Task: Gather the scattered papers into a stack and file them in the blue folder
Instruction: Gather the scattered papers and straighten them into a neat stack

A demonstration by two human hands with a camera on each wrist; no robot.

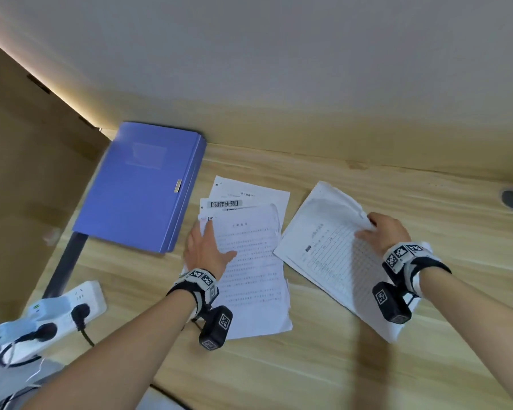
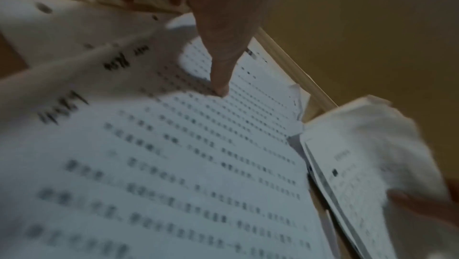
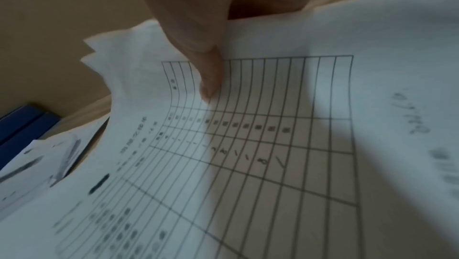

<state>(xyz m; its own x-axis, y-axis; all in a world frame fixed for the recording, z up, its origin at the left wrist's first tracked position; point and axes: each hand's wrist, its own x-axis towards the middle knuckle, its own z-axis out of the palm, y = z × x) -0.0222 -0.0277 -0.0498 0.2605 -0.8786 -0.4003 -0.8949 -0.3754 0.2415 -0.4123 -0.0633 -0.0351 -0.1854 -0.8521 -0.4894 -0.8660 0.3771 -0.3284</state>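
The closed blue folder lies flat at the desk's back left. To its right sits a loose pile of printed papers, fanned at the top. My left hand rests flat on that pile's left edge, fingers straight and thumb pressing the top sheet. Further right lies a second set of papers with a ruled table form. My right hand grips its far right corner, which is crumpled and lifted. The right thumb lies on the form while the fingers curl beneath, out of sight.
A white power strip with black plugs lies at the front left, beside white fabric. A round grey cable port sits at the far right. The wooden desk ends at a wall behind and drops off on the left.
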